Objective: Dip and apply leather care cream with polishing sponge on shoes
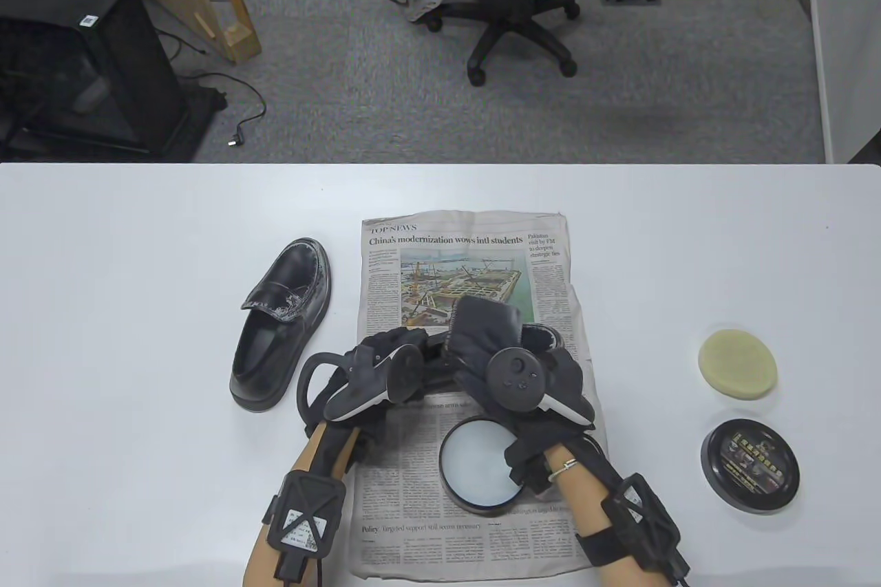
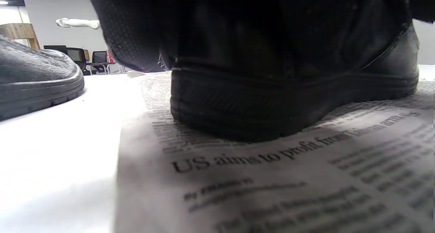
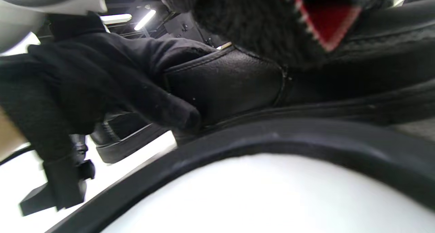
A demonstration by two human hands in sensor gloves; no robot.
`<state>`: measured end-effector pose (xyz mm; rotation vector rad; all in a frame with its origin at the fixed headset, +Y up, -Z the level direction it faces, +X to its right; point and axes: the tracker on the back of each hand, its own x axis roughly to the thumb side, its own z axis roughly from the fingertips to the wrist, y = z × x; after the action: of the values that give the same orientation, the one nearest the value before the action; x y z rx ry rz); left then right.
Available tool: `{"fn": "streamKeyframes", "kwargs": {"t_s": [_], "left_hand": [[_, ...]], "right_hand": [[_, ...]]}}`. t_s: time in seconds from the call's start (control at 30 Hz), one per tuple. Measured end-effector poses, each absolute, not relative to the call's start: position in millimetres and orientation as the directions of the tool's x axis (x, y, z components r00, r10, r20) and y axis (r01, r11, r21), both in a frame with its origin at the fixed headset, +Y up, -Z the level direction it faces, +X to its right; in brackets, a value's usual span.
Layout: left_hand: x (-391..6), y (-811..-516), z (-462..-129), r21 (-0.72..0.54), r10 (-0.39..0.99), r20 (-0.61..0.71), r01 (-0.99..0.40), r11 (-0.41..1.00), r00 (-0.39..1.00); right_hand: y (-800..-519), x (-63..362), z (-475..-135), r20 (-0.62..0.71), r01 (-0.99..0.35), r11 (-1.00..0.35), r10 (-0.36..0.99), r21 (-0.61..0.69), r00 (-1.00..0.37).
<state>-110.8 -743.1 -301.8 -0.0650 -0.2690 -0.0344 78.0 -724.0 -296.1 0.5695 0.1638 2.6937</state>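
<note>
Under my hands the shoe sits on the newspaper, mostly hidden. My left hand grips its heel; I can't tell what my right hand grasps.

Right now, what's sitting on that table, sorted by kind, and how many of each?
Shoes: 2 (one on the bare table, one on the newspaper under the hands)
Newspaper: 1
Open cream tin: 1
Tin lid: 1
Round sponge: 1
Dark cloth or mitt: 1
Total: 7
</note>
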Motion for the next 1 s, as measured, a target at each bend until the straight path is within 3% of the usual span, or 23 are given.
{"fn": "streamKeyframes", "kwargs": {"t_s": [0.17, 0.33, 0.53, 0.6, 0.8, 0.93, 1.0], "left_hand": [[-114, -744, -302, -0.048, -0.008, 0.255, 0.021, 0.999, 0.967], [-114, -744, -302, -0.044, -0.028, 0.236, 0.040, 0.998, 0.971], [-113, -745, -302, -0.042, -0.013, 0.225, 0.023, 0.999, 0.974], [-112, -745, -302, -0.044, -0.011, 0.228, 0.021, 0.999, 0.974], [-111, -745, -303, -0.051, -0.012, 0.241, 0.025, 0.998, 0.970], [-111, -746, -302, -0.046, -0.010, 0.239, 0.021, 0.999, 0.971], [-111, -745, -302, -0.035, -0.032, 0.239, 0.042, 0.998, 0.971]], "right_hand": [[-731, 89, -323, 0.235, -0.267, -0.936, 0.320, 0.231, -0.918], [-742, 141, -325, 0.096, -0.090, -0.970, 0.113, 0.224, -0.989], [-744, 153, -288, 0.193, -0.019, -0.989, 0.047, 0.146, -0.980], [-740, 143, -278, 0.259, -0.039, -0.994, 0.065, 0.106, -0.964], [-715, 92, -283, 0.395, -0.300, -0.934, 0.353, 0.193, -0.848], [-721, 71, -308, 0.362, -0.180, -0.960, 0.250, 0.217, -0.898], [-723, 74, -317, 0.330, -0.195, -0.949, 0.273, 0.249, -0.904]]}}
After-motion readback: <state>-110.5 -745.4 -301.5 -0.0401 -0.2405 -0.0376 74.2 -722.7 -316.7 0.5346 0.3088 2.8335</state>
